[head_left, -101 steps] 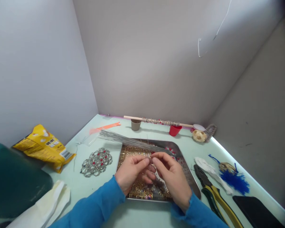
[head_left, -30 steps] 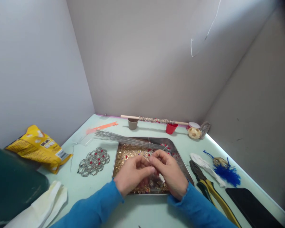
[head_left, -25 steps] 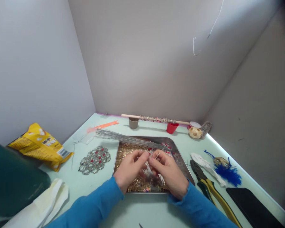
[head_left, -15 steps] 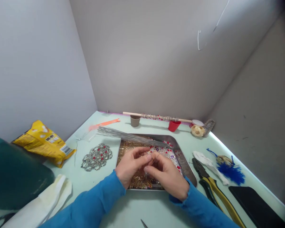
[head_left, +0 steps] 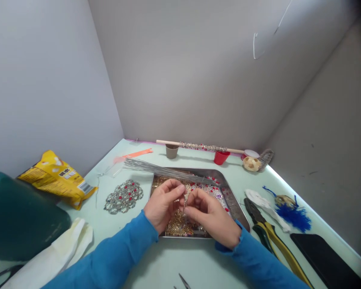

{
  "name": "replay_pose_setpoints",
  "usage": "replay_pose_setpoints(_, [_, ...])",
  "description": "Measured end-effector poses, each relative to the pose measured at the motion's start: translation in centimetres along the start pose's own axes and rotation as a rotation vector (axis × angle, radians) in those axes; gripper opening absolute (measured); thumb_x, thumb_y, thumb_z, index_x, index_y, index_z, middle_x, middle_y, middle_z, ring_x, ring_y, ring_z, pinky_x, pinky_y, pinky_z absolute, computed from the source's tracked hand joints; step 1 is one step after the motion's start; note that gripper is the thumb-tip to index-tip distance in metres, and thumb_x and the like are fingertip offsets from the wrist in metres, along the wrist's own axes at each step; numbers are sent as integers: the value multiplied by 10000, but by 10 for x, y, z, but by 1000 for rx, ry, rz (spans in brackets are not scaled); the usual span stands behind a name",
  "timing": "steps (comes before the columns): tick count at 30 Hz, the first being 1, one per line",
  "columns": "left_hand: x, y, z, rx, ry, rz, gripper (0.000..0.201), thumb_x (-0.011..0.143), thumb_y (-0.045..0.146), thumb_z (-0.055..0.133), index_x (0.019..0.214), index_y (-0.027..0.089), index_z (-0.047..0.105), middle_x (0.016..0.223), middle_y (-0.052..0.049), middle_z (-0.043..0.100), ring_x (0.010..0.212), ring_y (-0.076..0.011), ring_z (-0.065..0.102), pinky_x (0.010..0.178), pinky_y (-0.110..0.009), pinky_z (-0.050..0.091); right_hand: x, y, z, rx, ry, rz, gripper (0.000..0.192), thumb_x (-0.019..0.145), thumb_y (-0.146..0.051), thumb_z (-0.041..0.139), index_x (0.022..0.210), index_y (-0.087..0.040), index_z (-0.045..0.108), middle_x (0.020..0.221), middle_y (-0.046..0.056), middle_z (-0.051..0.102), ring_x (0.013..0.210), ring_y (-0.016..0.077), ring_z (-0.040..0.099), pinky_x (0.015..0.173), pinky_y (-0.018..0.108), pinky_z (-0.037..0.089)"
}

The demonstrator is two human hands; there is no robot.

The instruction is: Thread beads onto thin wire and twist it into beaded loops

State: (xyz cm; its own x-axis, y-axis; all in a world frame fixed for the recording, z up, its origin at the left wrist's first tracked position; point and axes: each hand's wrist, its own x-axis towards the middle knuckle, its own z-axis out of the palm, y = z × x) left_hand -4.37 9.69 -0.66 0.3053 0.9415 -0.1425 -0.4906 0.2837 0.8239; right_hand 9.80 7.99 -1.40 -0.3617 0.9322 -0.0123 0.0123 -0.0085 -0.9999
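Both my hands meet over a metal tray (head_left: 235, 208) of gold, clear and red beads. The fingers of my left hand (head_left: 165, 202) are pinched together, with the thumb on top. Close beside it, my right hand (head_left: 212, 212) pinches with thumb and forefinger. Between the fingertips runs a small, thin beaded wire (head_left: 185, 200), largely covered by the fingers. Gold beads (head_left: 179, 226) show below the hands. A bundle of straight wires (head_left: 165, 171) lies across the tray's far left rim.
A flat beaded piece (head_left: 124, 196) lies left of the tray. Pliers (head_left: 266, 226) and a black phone-like slab (head_left: 321, 257) lie right. Behind, a bead-wrapped rod (head_left: 168, 142) rests on a grey cup (head_left: 171, 151) and a red cup (head_left: 221, 157). A pointed metal tip (head_left: 184, 281) shows in front.
My hands have drawn slightly apart at the fingertips, and the left has shifted a little left and up. More of the gold beads and the beaded wire shows between them.
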Motion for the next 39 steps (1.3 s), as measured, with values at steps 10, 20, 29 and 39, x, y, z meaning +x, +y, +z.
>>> replay_pose_setpoints(10, [-2,0,1,111,45,156,208,764,292,601,803,167,439,713,-10,602,539,-81,519,509,-217,423,0,-3,-4,161,-52,118,232,702,-283,672,789,-186,480,630,-40,586,504,99,573,468,236,484])
replay_pose_setpoints(20, [-2,0,2,180,139,258,179,792,290,561,820,175,427,717,-9,617,582,-103,559,568,-246,451,1,-2,-5,227,76,44,266,680,-294,706,809,-176,507,680,-33,584,588,115,612,581,278,522])
replay_pose_setpoints(29, [-1,0,3,286,106,145,194,699,290,648,783,118,611,705,-37,616,637,-120,555,570,-238,439,1,0,-5,256,83,55,242,712,-298,681,840,-183,511,701,-33,578,614,109,608,611,278,526])
replay_pose_setpoints(39, [-1,0,2,261,196,184,236,706,292,650,866,118,638,695,-37,617,635,-117,546,557,-227,443,0,3,-7,289,55,-27,236,713,-211,671,873,-195,499,824,-15,583,717,126,623,689,304,521])
